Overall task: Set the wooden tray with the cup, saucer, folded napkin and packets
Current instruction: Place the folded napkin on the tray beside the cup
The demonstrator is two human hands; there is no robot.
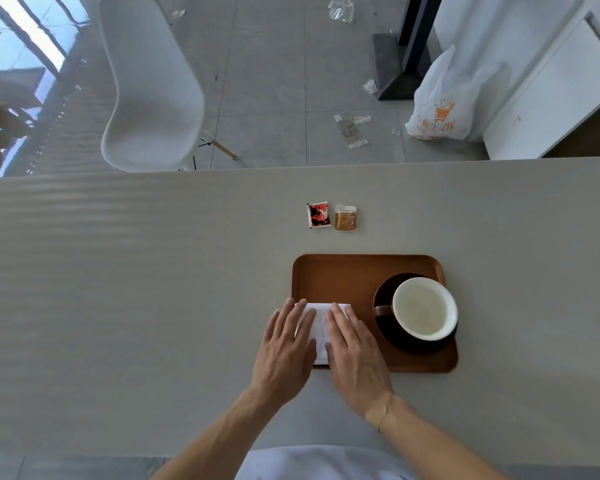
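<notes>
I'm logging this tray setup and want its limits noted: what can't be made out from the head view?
- Napkin: its middle and sides lie under the left hand and right hand, so the fold's neatness is hidden.
- Red packet and tan packet: print too small to read.
- Saucer: mostly covered by the cup.
- Wooden tray: near left corner hidden by the hands.

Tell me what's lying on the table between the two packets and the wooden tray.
Nothing: the head view shows bare table between the packets and the tray.

Beyond the pale table [118,271], a white chair [153,91] stands on littered grey floor tiles [267,81]
</notes>
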